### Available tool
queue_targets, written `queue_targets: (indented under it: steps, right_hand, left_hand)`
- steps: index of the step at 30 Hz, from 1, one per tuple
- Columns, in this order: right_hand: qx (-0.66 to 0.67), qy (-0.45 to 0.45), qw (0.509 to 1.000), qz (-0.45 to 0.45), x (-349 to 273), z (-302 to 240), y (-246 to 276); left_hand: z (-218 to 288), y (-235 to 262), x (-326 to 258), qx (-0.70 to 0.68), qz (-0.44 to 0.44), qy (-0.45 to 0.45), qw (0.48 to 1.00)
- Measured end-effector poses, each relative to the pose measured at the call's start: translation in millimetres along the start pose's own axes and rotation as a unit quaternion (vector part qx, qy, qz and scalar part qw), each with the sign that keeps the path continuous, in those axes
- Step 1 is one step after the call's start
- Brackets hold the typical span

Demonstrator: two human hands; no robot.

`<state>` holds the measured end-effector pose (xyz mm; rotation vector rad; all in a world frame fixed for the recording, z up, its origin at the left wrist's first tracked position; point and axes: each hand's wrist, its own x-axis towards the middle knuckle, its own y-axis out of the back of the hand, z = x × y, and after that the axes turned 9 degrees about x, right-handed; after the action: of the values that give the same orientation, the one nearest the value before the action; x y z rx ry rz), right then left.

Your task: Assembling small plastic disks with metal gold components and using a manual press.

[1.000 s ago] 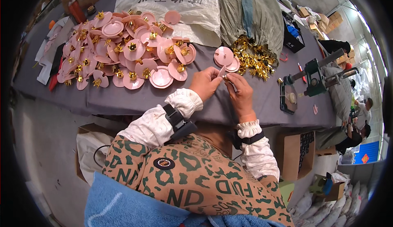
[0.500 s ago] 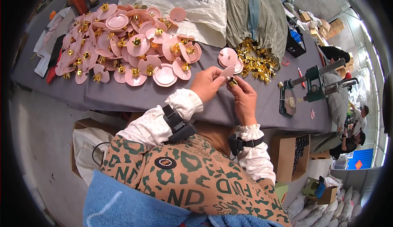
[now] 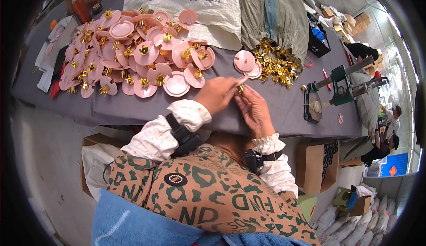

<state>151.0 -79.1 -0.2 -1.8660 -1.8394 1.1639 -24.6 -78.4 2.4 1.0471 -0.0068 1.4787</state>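
My left hand (image 3: 217, 96) pinches a thin round pink disc (image 3: 242, 80), turned nearly edge-on. My right hand (image 3: 256, 112) grips a small gold metal piece (image 3: 240, 89) between thumb and fingertips, right against the disc; whether the two are joined is hidden by the fingers. Just beyond my hands lie two loose pink discs (image 3: 244, 61), one overlapping the other. To their right spreads a heap of shiny gold metal pieces (image 3: 278, 66). At the left a large pile of pink discs (image 3: 133, 55) covers the table, many with gold pieces standing on them.
The table has a grey cloth (image 3: 155, 108). A green hand press (image 3: 341, 86) stands at the right, near a red pen (image 3: 327, 78). White (image 3: 191, 19) and grey-green sacks (image 3: 284, 15) lie behind. A cardboard box (image 3: 310, 170) sits below the table edge. Two people are far right.
Both my hands have shifted slightly left and nearer to me. The disc in my left hand has turned from a slanted face to nearly edge-on; the gold piece stays beside it.
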Motion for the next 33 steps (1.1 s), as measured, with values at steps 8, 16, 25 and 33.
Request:
queue_targets:
  steps: [8, 16, 25, 33]
  right_hand:
    - [-0.489, 0.368, 0.788, 0.074, 63.5, -61.8, 66.3]
    - [-0.625, 0.461, 0.625, 0.084, 76.8, -50.6, 84.1]
    - [-0.604, 0.461, 0.650, 0.022, 75.7, -48.0, 90.0]
    - [-0.654, 0.493, 0.572, 0.033, 69.2, -45.9, 78.9]
  left_hand:
    - [-37.3, 110.8, 52.4, 0.193, 0.125, 0.118, 0.966]
    - [-27.2, -52.6, 87.0, 0.165, -0.023, -0.057, 0.984]
    - [-40.9, -86.5, 106.8, 0.251, -0.115, 0.055, 0.960]
    - [-33.5, -35.8, 69.2, -0.139, -0.063, 0.283, 0.947]
